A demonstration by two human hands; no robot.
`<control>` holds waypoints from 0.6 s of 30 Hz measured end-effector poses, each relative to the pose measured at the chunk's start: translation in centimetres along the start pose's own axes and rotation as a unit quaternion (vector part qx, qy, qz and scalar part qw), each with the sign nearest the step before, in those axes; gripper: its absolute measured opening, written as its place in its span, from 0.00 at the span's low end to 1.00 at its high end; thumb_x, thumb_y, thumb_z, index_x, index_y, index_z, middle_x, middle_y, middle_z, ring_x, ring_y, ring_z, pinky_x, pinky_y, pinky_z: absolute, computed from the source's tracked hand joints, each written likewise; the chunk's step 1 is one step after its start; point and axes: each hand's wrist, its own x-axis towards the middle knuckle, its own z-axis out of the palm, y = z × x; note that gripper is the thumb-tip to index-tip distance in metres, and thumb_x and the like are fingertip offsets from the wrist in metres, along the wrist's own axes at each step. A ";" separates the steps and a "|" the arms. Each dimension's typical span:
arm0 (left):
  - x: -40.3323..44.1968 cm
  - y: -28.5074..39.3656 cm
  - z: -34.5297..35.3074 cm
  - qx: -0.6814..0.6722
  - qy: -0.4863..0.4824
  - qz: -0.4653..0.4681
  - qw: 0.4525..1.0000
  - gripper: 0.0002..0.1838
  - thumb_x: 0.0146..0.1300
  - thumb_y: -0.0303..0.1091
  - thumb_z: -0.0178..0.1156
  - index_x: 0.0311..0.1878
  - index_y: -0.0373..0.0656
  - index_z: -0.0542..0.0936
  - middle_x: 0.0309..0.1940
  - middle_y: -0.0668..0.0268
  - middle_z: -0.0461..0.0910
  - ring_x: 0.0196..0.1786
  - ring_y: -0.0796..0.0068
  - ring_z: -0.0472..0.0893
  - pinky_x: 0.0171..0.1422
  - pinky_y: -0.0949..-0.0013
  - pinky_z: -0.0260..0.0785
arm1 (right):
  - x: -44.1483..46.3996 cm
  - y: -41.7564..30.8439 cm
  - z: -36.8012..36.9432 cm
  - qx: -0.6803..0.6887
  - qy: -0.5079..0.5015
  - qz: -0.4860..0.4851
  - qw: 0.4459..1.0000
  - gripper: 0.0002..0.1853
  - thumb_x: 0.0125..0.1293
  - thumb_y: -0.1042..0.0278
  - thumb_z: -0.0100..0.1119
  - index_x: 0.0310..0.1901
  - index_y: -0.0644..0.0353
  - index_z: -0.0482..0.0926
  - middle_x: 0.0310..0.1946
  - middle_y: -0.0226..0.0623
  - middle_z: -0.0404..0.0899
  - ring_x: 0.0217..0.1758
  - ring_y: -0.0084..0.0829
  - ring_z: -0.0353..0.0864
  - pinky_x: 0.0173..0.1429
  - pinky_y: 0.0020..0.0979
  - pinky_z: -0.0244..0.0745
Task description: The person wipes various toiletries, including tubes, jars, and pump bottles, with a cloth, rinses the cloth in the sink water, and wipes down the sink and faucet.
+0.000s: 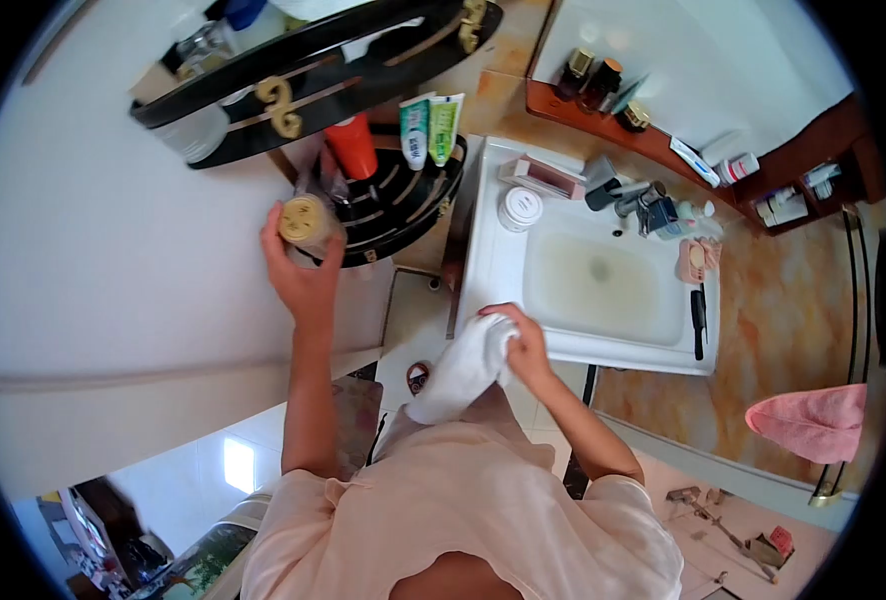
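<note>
At the left end of the lower black corner shelf (388, 238), my left hand (308, 285) is closed around a clear jar with a yellowish lid (304, 217). Whether the jar rests on the shelf I cannot tell. My right hand (527, 350) grips a white cloth (460, 372) that hangs down in front of my body, by the sink's near left corner. Behind the jar, a red cup (351, 146) and two toothpaste tubes, one teal (415, 133) and one green (445, 130), stand on the shelf.
The white sink (503, 338) holds water. Around its rim are a white round tub (520, 208), a faucet (653, 205), bottles and a black-handled item (699, 322). An upper black shelf (323, 85) overhangs my left hand. A pink towel (808, 422) hangs at right.
</note>
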 end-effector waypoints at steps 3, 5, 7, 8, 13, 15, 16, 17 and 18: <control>0.6 0.5 0.6 -0.011 0.008 -0.031 0.999 0.36 0.43 0.23 0.68 0.59 0.37 0.65 0.50 0.56 0.71 0.54 0.64 0.73 0.60 0.65 0.64 | 1.3 2.4 -4.2 0.024 0.086 0.017 0.996 0.25 0.41 0.86 0.35 0.43 0.65 0.75 0.37 0.42 0.79 0.44 0.33 0.77 0.56 0.27 0.67; 0.5 0.2 1.0 -0.002 0.014 -0.020 1.000 0.35 0.43 0.23 0.69 0.57 0.37 0.66 0.51 0.56 0.71 0.54 0.64 0.73 0.61 0.65 0.63 | 3.1 3.9 -5.6 0.017 0.107 0.022 0.994 0.23 0.43 0.85 0.36 0.43 0.65 0.75 0.35 0.42 0.79 0.42 0.35 0.78 0.55 0.27 0.67; 0.2 0.2 1.1 0.016 0.026 0.002 1.000 0.35 0.43 0.23 0.69 0.57 0.37 0.66 0.51 0.57 0.71 0.54 0.64 0.73 0.61 0.65 0.63 | 5.4 5.5 -6.8 -0.024 0.095 0.035 0.995 0.22 0.46 0.84 0.40 0.45 0.64 0.74 0.38 0.43 0.78 0.44 0.37 0.77 0.56 0.28 0.67; 0.1 0.2 1.2 0.030 0.014 -0.007 0.999 0.35 0.43 0.23 0.69 0.57 0.36 0.67 0.50 0.56 0.71 0.54 0.62 0.73 0.61 0.64 0.64 | 6.6 6.4 -7.4 -0.061 0.072 0.045 0.995 0.22 0.48 0.83 0.42 0.47 0.63 0.74 0.42 0.44 0.77 0.47 0.39 0.76 0.57 0.29 0.67; -0.6 -0.6 1.1 0.188 -0.070 0.017 0.980 0.33 0.41 0.25 0.70 0.54 0.35 0.68 0.48 0.53 0.72 0.52 0.55 0.73 0.58 0.63 0.65 | 9.6 16.2 -6.6 -0.348 -0.034 -0.034 0.936 0.33 0.51 0.67 0.59 0.62 0.55 0.63 0.63 0.49 0.60 0.64 0.51 0.61 0.66 0.39 0.59; -0.7 -0.6 1.1 0.222 -0.071 0.015 0.972 0.34 0.41 0.25 0.70 0.55 0.35 0.69 0.48 0.54 0.72 0.51 0.56 0.74 0.58 0.64 0.66 | 9.4 18.0 -5.6 -0.342 -0.121 0.008 0.932 0.41 0.50 0.58 0.64 0.66 0.52 0.58 0.69 0.49 0.50 0.68 0.54 0.52 0.69 0.43 0.54; -0.9 -0.6 1.2 0.240 -0.073 0.013 0.968 0.34 0.41 0.25 0.70 0.55 0.35 0.69 0.47 0.55 0.73 0.51 0.56 0.74 0.57 0.64 0.66 | 9.0 18.4 -4.8 -0.356 -0.108 0.020 0.928 0.42 0.49 0.52 0.65 0.66 0.49 0.59 0.68 0.47 0.52 0.69 0.54 0.52 0.69 0.47 0.52; -0.9 -0.5 1.3 0.247 -0.078 0.015 0.966 0.34 0.42 0.26 0.70 0.55 0.35 0.69 0.47 0.54 0.73 0.51 0.56 0.74 0.57 0.64 0.66 | 8.5 18.7 -4.0 -0.363 -0.083 0.013 0.928 0.42 0.49 0.54 0.66 0.66 0.49 0.59 0.68 0.45 0.52 0.70 0.54 0.51 0.69 0.49 0.51; -0.9 -0.4 1.3 0.254 -0.081 0.018 0.964 0.33 0.43 0.26 0.70 0.55 0.35 0.69 0.48 0.54 0.73 0.51 0.55 0.74 0.57 0.63 0.66 | 7.7 18.4 -3.1 -0.370 -0.059 0.005 0.927 0.41 0.48 0.55 0.66 0.65 0.49 0.60 0.69 0.44 0.52 0.70 0.53 0.51 0.69 0.51 0.51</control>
